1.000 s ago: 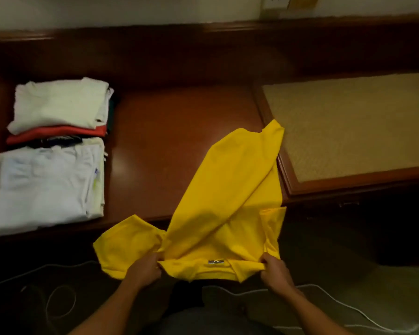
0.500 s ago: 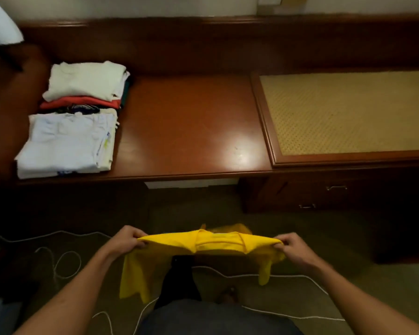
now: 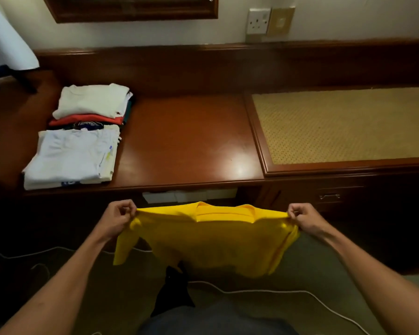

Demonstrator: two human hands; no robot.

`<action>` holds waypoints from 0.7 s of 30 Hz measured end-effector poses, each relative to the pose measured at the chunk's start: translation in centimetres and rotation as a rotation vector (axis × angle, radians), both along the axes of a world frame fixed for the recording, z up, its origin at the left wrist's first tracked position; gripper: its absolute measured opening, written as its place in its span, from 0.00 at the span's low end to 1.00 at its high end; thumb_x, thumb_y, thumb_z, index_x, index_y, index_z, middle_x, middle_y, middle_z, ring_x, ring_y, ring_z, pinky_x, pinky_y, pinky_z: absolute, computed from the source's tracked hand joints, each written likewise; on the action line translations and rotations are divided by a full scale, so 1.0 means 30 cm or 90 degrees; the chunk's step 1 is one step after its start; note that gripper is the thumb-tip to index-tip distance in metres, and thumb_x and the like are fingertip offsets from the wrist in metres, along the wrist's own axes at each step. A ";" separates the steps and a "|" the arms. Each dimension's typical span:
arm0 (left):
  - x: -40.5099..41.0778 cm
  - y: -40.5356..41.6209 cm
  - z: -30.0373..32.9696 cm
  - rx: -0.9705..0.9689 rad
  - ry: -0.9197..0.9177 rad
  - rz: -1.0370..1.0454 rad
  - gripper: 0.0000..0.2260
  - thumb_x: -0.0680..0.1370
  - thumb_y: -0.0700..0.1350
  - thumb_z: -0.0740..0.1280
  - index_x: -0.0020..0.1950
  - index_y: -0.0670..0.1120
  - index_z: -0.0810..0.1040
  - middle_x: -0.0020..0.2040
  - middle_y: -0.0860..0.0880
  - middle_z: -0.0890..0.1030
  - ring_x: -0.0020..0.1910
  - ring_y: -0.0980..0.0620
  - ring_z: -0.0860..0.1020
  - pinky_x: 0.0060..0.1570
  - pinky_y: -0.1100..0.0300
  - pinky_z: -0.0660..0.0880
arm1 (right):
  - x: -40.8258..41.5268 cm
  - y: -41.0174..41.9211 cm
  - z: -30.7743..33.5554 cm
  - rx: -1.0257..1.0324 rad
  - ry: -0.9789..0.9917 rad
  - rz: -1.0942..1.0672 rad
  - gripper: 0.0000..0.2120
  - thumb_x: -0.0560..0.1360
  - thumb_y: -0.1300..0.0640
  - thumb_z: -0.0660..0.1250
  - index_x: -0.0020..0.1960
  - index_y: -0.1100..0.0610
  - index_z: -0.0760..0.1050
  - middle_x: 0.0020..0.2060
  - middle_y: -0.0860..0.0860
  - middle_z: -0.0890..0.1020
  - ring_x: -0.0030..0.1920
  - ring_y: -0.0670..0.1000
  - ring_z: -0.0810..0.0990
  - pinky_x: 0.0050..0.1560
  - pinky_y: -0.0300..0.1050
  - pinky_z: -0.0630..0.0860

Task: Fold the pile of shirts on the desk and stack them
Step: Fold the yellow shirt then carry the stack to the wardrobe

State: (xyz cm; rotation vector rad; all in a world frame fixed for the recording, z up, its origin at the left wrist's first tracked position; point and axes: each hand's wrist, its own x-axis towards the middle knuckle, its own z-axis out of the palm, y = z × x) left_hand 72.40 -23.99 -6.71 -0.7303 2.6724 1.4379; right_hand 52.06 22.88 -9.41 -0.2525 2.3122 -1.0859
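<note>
A yellow shirt [image 3: 211,240] hangs in the air in front of the wooden desk [image 3: 186,141], stretched by its shoulders with the collar at the top middle. My left hand [image 3: 117,217] pinches its left shoulder and my right hand [image 3: 302,217] pinches its right shoulder. On the desk's left part lie two stacks of folded shirts: a near one with a pale white shirt [image 3: 70,158] on top, and a far one with a cream shirt [image 3: 92,100] over a red one [image 3: 87,119].
A raised woven-top panel [image 3: 344,126] fills the desk's right side, with a drawer handle [image 3: 329,196] below it. White cables [image 3: 264,291] run across the floor by my legs. A wall socket [image 3: 258,21] sits above the desk's back rail.
The yellow shirt was lifted off the desk edge and pulled back toward me. It now hangs spread wide and a bit higher between both hands.
</note>
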 end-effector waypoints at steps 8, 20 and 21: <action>-0.137 0.009 0.113 -0.398 0.054 -0.073 0.19 0.70 0.30 0.62 0.55 0.44 0.83 0.52 0.42 0.82 0.49 0.39 0.79 0.48 0.48 0.77 | -0.102 -0.023 0.154 0.279 0.208 0.113 0.25 0.73 0.73 0.60 0.65 0.54 0.78 0.65 0.56 0.76 0.66 0.57 0.73 0.65 0.50 0.72; -0.328 -0.059 0.227 -0.556 0.063 -0.199 0.20 0.76 0.35 0.66 0.68 0.43 0.75 0.53 0.39 0.78 0.43 0.35 0.79 0.37 0.46 0.76 | -0.314 -0.064 0.354 0.420 0.422 0.252 0.31 0.76 0.68 0.58 0.74 0.46 0.64 0.60 0.55 0.73 0.55 0.58 0.76 0.43 0.45 0.68; -0.354 -0.063 0.238 -0.580 0.060 -0.196 0.23 0.74 0.33 0.66 0.69 0.43 0.74 0.51 0.39 0.77 0.41 0.34 0.78 0.34 0.47 0.75 | -0.341 -0.069 0.357 0.437 0.449 0.256 0.30 0.77 0.67 0.58 0.75 0.46 0.63 0.57 0.55 0.73 0.53 0.58 0.76 0.42 0.46 0.69</action>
